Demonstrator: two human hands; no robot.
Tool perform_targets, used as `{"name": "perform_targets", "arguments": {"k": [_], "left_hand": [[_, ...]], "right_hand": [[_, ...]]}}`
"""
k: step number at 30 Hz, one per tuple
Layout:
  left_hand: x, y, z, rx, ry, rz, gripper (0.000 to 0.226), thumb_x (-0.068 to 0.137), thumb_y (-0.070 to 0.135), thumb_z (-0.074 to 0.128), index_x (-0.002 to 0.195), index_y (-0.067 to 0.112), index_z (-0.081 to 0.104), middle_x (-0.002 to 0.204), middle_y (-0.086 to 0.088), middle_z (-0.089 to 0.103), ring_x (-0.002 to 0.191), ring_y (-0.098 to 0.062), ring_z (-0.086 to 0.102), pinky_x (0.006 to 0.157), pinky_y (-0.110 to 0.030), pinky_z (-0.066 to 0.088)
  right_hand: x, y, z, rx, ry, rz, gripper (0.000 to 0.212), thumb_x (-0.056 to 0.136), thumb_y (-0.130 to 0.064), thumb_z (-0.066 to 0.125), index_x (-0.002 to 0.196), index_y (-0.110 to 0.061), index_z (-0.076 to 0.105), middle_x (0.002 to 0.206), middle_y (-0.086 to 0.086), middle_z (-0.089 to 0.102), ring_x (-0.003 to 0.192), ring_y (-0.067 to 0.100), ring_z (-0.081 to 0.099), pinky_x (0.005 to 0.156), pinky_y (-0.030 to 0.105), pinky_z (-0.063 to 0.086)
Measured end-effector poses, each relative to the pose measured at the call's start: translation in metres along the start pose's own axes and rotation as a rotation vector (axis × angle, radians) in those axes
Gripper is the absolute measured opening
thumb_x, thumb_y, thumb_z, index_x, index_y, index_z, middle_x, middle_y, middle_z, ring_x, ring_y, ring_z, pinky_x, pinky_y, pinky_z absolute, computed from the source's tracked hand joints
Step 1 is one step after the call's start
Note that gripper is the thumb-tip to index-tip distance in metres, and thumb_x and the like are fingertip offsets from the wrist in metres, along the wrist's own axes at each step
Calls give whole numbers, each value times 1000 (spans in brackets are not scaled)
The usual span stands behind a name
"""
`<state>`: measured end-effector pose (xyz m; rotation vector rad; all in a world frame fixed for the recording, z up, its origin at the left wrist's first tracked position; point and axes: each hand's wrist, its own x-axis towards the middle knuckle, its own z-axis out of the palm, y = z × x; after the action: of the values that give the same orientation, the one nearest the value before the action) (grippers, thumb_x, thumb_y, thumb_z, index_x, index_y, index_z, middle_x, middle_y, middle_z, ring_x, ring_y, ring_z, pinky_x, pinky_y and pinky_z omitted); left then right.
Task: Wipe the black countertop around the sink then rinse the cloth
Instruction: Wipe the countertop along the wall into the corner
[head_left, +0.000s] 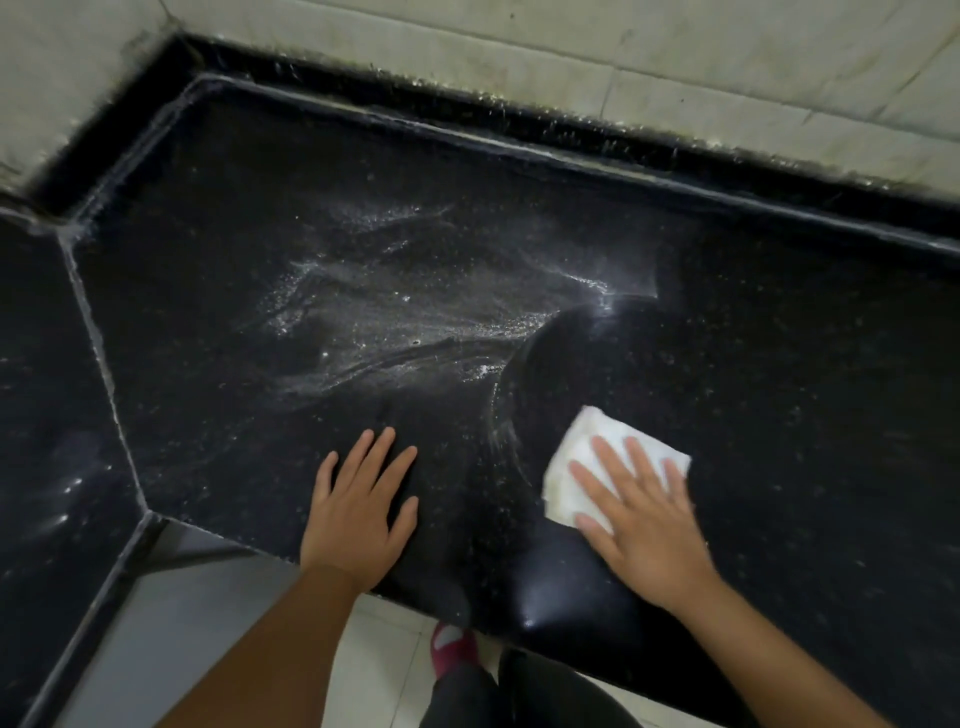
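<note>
Right hand (631, 512) lies flat with straight fingers on a folded white cloth (597, 452), pressing it onto the black bench (779, 415) near the front edge, grasping nothing by curl; the cloth shows beyond the fingertips and to the thumb side. Left hand (358, 512) is likewise released, spread palm-down on bare bench well apart from the cloth, seemingly as a brace. Beside the cloth, toward the left hand, a curved arc marks where a dark wiped patch meets a pale smeared film (363, 312) of wet streaks and white specks across the middle of the slab. Farther out run a raised black lip (519, 150) along the back, grimy wall tiles (571, 62) above it, and a pale seam (98, 353) joining an angled slab on the left. No sink or tap is in view. Judging from this, the wiping is partly done and the rinse has not begun. The risks: with only a flat palm on it, the cloth could slide out or unfold on the wet surface; a loaded cloth may just drag the film around, leaving fresh streaks; residue could get pushed into the seam and back corner; and the bracing hand may slip on the damp stone.
</note>
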<state>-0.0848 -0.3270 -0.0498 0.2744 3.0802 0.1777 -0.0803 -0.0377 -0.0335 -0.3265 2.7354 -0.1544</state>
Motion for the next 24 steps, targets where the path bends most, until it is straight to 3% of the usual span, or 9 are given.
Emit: {"name": "perform_targets", "arguments": {"k": [3, 5, 8, 11, 15, 17, 18, 20, 24], "left_hand": [[0, 0, 0, -5, -10, -4, 45, 93, 42, 23, 128, 20, 40, 131, -10, 54, 126, -21, 31, 107, -33, 3], [0, 2, -3, 6, -43, -18, 48, 96, 45, 14, 129, 20, 40, 132, -9, 54, 126, -21, 31, 108, -33, 3], [0, 2, -5, 13, -70, -12, 48, 89, 40, 30, 127, 18, 49, 131, -10, 55, 126, -20, 31, 107, -32, 3], [1, 3, -7, 40, -65, -6, 50, 84, 38, 34, 124, 16, 55, 130, -10, 56, 125, -21, 32, 106, -32, 4], [1, 5, -10, 29, -59, -16, 49, 85, 38, 35, 124, 16, 54, 131, -11, 54, 126, -21, 30, 105, -34, 9], [-1, 6, -11, 10, -53, -19, 48, 85, 37, 36, 124, 16, 53, 131, -11, 54, 125, -22, 30, 103, -37, 15], [-1, 6, -12, 10, -48, -21, 48, 85, 37, 36, 124, 16, 53, 130, -12, 55, 125, -22, 31, 101, -37, 16], [0, 7, -12, 11, -42, -16, 49, 85, 37, 35, 123, 13, 55, 130, -13, 55, 125, -23, 30, 100, -38, 17], [-1, 12, -15, -34, -82, -52, 61, 84, 44, 25, 128, 12, 53, 139, -12, 46, 133, -27, 30, 109, -43, 15]], "right_hand": [[-28, 64, -16, -22, -8, 215, 59, 93, -59, 3, 141, -36, 26, 151, -4, 27, 139, 26, 15, 104, 55, 28], [-12, 90, -33, 83, -11, 412, 53, 95, -55, 14, 145, -39, 10, 156, -9, -1, 144, 23, -3, 114, 51, 8], [43, 89, -57, 151, 17, 558, 53, 98, -44, 20, 148, -34, 3, 157, -5, -12, 143, 24, -12, 114, 49, -3], [98, 47, -65, 114, 5, 455, 53, 98, -45, 17, 148, -34, 2, 157, -3, -13, 143, 27, -13, 113, 53, -3], [101, -42, -42, 22, -34, 48, 54, 96, -50, 14, 147, -35, 4, 157, -2, -11, 143, 29, -12, 112, 55, -4], [68, -62, -22, -52, 21, -138, 59, 89, -52, 14, 144, -35, 27, 156, 4, 16, 143, 34, 11, 111, 58, 10], [48, -63, -12, -71, 65, -172, 58, 85, -51, 19, 136, -35, 41, 148, 5, 36, 137, 35, 27, 109, 56, 18], [7, -48, 10, -58, 99, -215, 44, 91, -50, 23, 126, -35, 46, 134, 1, 54, 127, 31, 35, 108, 48, 14], [-65, 18, 28, -45, 82, -57, 52, 95, -55, 3, 126, -37, 40, 137, -5, 44, 141, 22, 13, 113, 38, -1]]}}
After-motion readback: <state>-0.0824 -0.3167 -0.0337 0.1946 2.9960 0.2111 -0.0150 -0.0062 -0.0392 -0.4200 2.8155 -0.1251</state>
